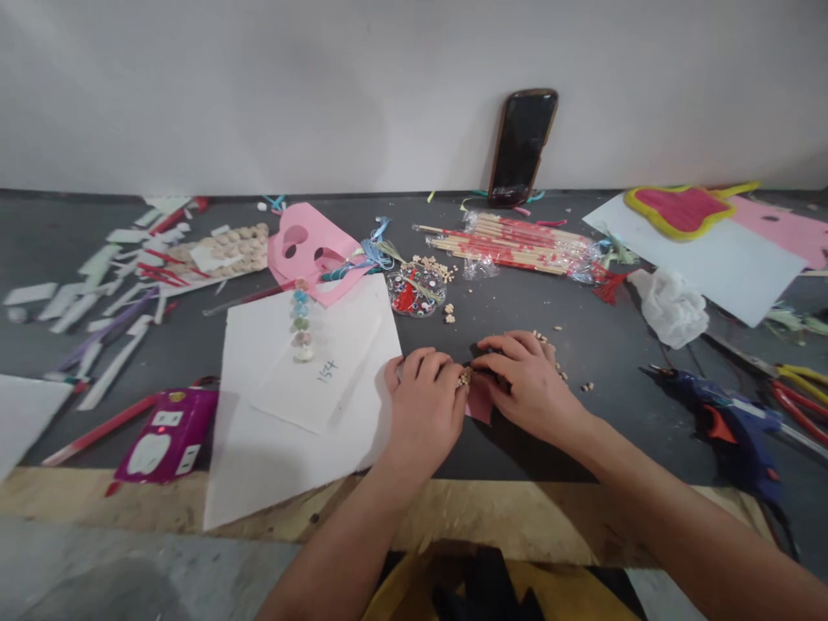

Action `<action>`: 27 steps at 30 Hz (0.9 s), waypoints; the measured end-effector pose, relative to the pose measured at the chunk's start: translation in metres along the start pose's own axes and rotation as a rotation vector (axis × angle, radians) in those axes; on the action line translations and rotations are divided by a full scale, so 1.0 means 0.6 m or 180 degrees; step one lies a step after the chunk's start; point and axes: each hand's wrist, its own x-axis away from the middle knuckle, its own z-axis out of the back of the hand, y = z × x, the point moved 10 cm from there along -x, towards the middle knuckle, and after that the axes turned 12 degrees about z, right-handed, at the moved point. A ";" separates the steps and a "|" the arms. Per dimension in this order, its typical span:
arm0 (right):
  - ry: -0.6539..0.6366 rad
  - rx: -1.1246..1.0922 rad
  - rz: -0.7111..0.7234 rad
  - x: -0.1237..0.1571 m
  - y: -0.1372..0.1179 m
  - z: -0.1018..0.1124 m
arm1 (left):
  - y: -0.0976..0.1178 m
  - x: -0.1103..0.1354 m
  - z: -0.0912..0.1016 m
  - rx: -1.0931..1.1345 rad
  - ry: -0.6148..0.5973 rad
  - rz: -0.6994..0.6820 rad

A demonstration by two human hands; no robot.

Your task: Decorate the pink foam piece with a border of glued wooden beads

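Single view, coming from camera on person's head, looking forward and down across table (492, 302). Facing wall (414, 86), which is filling far part of view; phone (523, 147) standing at its foot. Lens sitting above near side, taking in clothing (562, 595) at near edge and floor (90, 569) at near left. Forearms (686, 522) entering from near side; left hand (423, 401) and right hand (527, 379) showing close, around middle. Table running out of view left and right.

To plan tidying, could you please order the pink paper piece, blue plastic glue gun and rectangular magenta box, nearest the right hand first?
1. Pink paper piece, left of the right hand.
2. Glue gun, to its right.
3. Magenta box, far left.
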 end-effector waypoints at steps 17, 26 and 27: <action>-0.0054 0.0091 0.0037 0.003 0.000 0.001 | 0.000 0.001 0.002 0.0024 -0.0046 0.0008; -0.0077 0.0109 -0.0033 0.003 0.001 -0.002 | 0.001 -0.001 0.000 0.0002 0.0005 -0.0032; -0.0054 0.0102 -0.0020 0.002 0.000 -0.002 | 0.001 -0.001 0.000 0.0000 0.0004 -0.0032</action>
